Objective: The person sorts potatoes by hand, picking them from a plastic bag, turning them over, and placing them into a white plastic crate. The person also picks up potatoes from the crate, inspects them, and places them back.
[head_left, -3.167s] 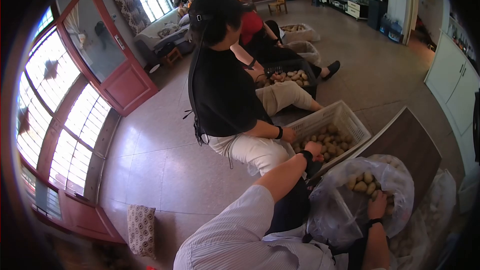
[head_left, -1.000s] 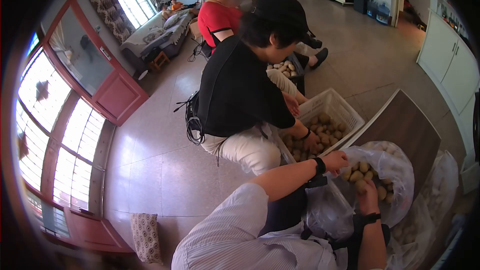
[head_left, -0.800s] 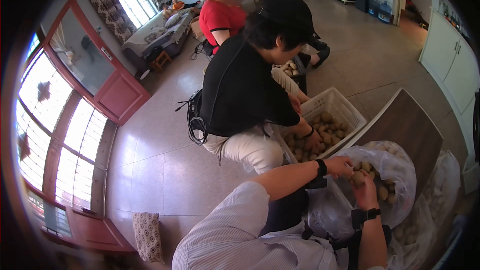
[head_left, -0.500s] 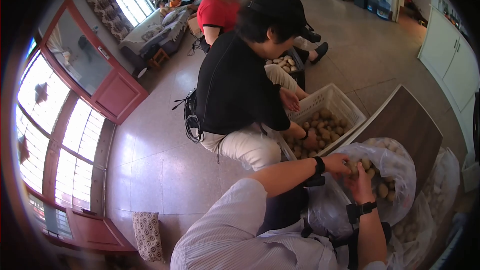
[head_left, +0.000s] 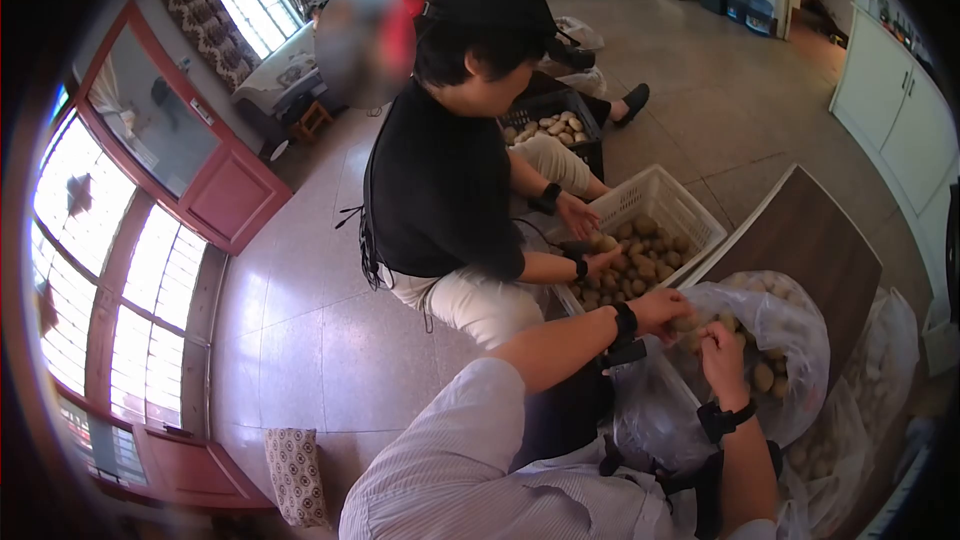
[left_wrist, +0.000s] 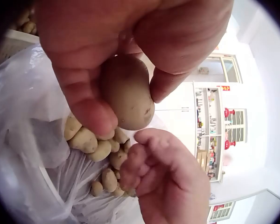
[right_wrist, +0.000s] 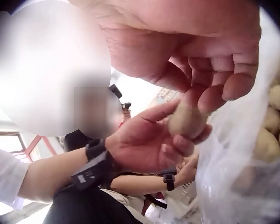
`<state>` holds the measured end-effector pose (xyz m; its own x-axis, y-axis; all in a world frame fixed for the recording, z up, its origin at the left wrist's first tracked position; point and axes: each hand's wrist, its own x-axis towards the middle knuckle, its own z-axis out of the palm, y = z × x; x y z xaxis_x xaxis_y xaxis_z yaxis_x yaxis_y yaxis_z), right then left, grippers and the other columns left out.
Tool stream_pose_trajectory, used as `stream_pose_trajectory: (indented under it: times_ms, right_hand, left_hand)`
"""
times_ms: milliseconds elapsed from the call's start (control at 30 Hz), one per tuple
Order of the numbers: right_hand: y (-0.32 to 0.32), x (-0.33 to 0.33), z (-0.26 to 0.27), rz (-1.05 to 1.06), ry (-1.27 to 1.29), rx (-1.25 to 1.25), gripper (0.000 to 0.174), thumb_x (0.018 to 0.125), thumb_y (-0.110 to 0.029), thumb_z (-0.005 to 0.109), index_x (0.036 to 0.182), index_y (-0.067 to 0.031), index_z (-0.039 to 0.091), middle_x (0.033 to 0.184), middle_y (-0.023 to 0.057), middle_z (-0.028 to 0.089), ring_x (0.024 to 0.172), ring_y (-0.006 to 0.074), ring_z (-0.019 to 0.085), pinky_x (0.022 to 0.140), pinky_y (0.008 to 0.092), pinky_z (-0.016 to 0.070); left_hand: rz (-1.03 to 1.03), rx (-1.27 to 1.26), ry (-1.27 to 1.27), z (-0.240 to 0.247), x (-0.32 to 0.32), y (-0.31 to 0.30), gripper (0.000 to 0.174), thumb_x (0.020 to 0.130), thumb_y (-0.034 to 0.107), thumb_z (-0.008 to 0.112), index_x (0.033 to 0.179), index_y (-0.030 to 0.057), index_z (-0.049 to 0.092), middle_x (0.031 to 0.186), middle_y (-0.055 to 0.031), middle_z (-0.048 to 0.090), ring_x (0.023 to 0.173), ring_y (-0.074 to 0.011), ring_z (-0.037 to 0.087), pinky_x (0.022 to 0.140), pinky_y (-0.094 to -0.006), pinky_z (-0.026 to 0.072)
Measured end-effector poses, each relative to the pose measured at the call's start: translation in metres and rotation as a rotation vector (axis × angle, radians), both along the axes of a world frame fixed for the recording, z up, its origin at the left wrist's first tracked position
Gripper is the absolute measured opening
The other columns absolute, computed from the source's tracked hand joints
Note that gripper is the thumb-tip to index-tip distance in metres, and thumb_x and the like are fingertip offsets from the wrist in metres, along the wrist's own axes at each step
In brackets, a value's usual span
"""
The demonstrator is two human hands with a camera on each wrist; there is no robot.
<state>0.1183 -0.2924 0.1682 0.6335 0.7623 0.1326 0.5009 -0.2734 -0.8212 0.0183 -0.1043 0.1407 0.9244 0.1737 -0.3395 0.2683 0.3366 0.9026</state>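
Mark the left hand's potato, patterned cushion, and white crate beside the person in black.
Potato [left_wrist: 128, 93]: left wrist view, middle of its side.
Patterned cushion [head_left: 296, 475]: head view, middle of printed face.
White crate [head_left: 686, 212]: head view, inner wall.

Potatoes [head_left: 763, 377] in bag [head_left: 808, 340], crate [head_left: 638, 202] behind left, board [head_left: 800, 235] behind bag

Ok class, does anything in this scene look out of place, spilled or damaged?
A patterned cushion lies on the floor, an odd place for one. The potato in the left hand has a small dark mark, perhaps a blemish. No spill is visible.
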Motion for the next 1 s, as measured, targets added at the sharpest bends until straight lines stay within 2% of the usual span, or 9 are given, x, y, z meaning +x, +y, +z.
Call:
stream_pose_trajectory:
  times_ms: [200, 400, 533, 633, 733, 800, 867, 967, 1000]
  right_hand:
    - [0.003, -0.049, 0.154, 0.387, 0.173, 0.125, 0.026, 0.075, 0.008, 0.044, 0.091, 0.0000, 0.063, 0.073, 0.0117, 0.062, 0.068, 0.0214, 0.063, 0.066, 0.0283, 0.0494]
    - [-0.006, -0.088, 0.283, 0.846, -0.405, 0.575, 0.030, 0.066, 0.003, 0.060, 0.092, -0.0096, 0.068, 0.073, 0.0030, 0.061, 0.054, 0.0149, 0.055, 0.049, 0.0279, 0.0454]
    - [-0.008, -0.113, 0.326, 0.832, -0.597, 0.867, 0.021, 0.073, -0.015, 0.066, 0.093, -0.0192, 0.071, 0.064, -0.0047, 0.055, 0.043, 0.0100, 0.042, 0.039, 0.0260, 0.0278]
    - [-0.003, -0.132, 0.323, 0.790, -0.501, 1.109, 0.039, 0.063, -0.019, 0.075, 0.102, -0.0164, 0.074, 0.070, -0.0051, 0.053, 0.052, 0.0096, 0.035, 0.039, 0.0259, 0.0240]
    - [0.003, -0.134, 0.336, 0.932, -0.462, 1.009, 0.037, 0.063, -0.020, 0.075, 0.100, -0.0184, 0.075, 0.071, -0.0066, 0.052, 0.052, 0.0104, 0.035, 0.041, 0.0269, 0.0227]
    - [0.007, -0.132, 0.361, 0.987, -0.327, 0.843, 0.032, 0.065, -0.020, 0.074, 0.097, -0.0187, 0.075, 0.071, -0.0065, 0.053, 0.052, 0.0107, 0.036, 0.041, 0.0268, 0.0224]
    - [-0.007, -0.125, 0.360, 1.025, -0.149, 0.654, 0.027, 0.067, -0.021, 0.074, 0.094, -0.0190, 0.075, 0.071, -0.0063, 0.053, 0.052, 0.0110, 0.037, 0.041, 0.0266, 0.0222]
    - [-0.028, -0.123, 0.333, 0.953, -0.528, 0.323, 0.008, 0.079, -0.022, 0.064, 0.085, -0.0235, 0.069, 0.062, -0.0077, 0.051, 0.046, 0.0096, 0.042, 0.043, 0.0268, 0.0274]
    - [-0.018, -0.134, 0.312, 0.726, -0.494, 0.755, 0.012, 0.075, -0.022, 0.069, 0.086, -0.0210, 0.072, 0.066, -0.0066, 0.053, 0.049, 0.0103, 0.040, 0.042, 0.0266, 0.0247]
  left_hand:
    - [0.213, -0.067, 0.107, 0.010, 0.001, 0.015, 0.034, 0.089, 0.032, 0.064, 0.109, 0.0048, 0.059, 0.089, -0.0102, 0.062, 0.060, -0.0198, 0.062, 0.053, -0.0326, 0.0547]
    - [0.398, -0.068, 0.114, 0.000, -0.007, 0.031, 0.034, 0.090, 0.032, 0.064, 0.108, 0.0047, 0.058, 0.082, -0.0099, 0.060, 0.055, -0.0203, 0.061, 0.048, -0.0326, 0.0537]
    - [0.440, -0.038, 0.144, -0.011, -0.015, 0.046, 0.037, 0.090, 0.033, 0.064, 0.112, 0.0041, 0.057, 0.093, -0.0111, 0.061, 0.063, -0.0218, 0.063, 0.051, -0.0333, 0.0544]
    - [0.470, -0.031, 0.150, -0.012, -0.017, 0.051, 0.038, 0.089, 0.033, 0.065, 0.112, 0.0042, 0.055, 0.088, -0.0123, 0.060, 0.058, -0.0208, 0.061, 0.049, -0.0344, 0.0547]
    - [0.459, -0.061, 0.192, -0.051, -0.021, 0.080, 0.037, 0.089, 0.033, 0.065, 0.112, 0.0054, 0.055, 0.088, -0.0120, 0.060, 0.058, -0.0219, 0.061, 0.050, -0.0354, 0.0552]
    - [0.275, 0.997, -0.491, -0.114, -0.021, 0.100, 0.036, 0.090, 0.033, 0.064, 0.113, 0.0075, 0.054, 0.089, -0.0113, 0.060, 0.057, -0.0230, 0.061, 0.049, -0.0360, 0.0554]
    - [0.469, -0.098, 0.118, -0.053, -0.022, 0.083, 0.033, 0.091, 0.032, 0.064, 0.114, 0.0096, 0.055, 0.088, -0.0106, 0.060, 0.057, -0.0235, 0.060, 0.050, -0.0376, 0.0559]
    - [0.640, -0.109, 0.269, -0.034, -0.024, 0.079, 0.030, 0.092, 0.031, 0.061, 0.111, 0.0085, 0.056, 0.089, -0.0102, 0.060, 0.059, -0.0242, 0.060, 0.051, -0.0390, 0.0565]
    - [0.638, -0.121, 0.270, -0.034, -0.026, 0.083, 0.030, 0.092, 0.031, 0.061, 0.111, 0.0085, 0.056, 0.089, -0.0102, 0.060, 0.059, -0.0242, 0.060, 0.051, -0.0390, 0.0565]
